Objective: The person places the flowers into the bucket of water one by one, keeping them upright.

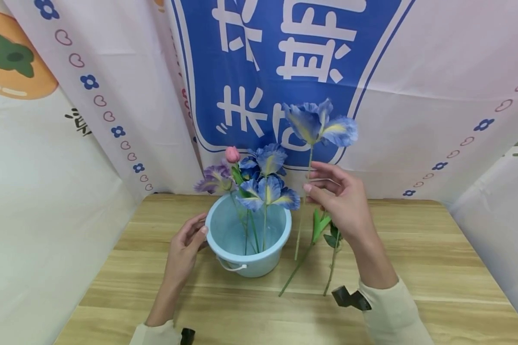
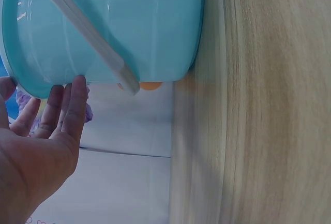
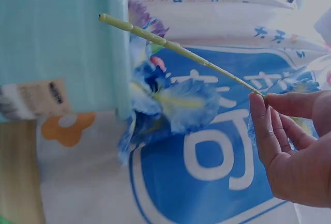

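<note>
My right hand (image 1: 343,199) pinches the stem of a blue artificial iris (image 1: 321,124) between thumb and fingers. The blossom is up and the stem's cut end hangs to the right of the light blue bucket (image 1: 252,263), outside it. In the right wrist view the bare stem (image 3: 181,53) slants toward the bucket's rim. My left hand (image 1: 187,242) touches the bucket's left side, thumb at the rim, fingers fairly straight against the outer wall (image 2: 77,87). Inside the bucket stand blue irises (image 1: 272,191), a pink tulip (image 1: 232,155) and a purple flower (image 1: 216,178).
Two more stems lie on the wooden table (image 1: 250,311) beneath my right hand: one with long green leaves (image 1: 319,227), one with darker leaves (image 1: 331,239). Their blossoms are hidden. A white handle (image 2: 88,32) hangs on the bucket. Printed cloth (image 1: 125,96) hangs behind.
</note>
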A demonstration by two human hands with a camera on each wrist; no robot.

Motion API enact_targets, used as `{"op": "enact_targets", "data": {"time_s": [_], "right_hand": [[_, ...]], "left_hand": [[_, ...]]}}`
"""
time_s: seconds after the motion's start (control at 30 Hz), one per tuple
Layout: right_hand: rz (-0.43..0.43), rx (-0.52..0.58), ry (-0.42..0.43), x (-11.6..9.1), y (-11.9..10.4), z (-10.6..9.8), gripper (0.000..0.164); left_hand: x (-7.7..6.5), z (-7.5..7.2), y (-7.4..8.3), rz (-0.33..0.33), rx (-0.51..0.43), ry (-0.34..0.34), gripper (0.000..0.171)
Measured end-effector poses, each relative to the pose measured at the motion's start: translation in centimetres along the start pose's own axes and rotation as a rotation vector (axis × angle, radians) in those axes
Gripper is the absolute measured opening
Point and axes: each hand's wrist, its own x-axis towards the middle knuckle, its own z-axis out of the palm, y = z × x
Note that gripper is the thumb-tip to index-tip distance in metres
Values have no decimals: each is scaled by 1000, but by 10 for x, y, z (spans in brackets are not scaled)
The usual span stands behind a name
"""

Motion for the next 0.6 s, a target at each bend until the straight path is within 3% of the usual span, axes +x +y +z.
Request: {"op": "enact_targets", "data": {"time_s": [0.3,0.6], "right_hand": [[-69,74,-52,16,-17,30,49],[-72,42,-111,27,-11,60,47]], "left_hand": [[1,-1,-2,7,-16,-7,42],[1,0,-2,8,-22,-4,42]]}}
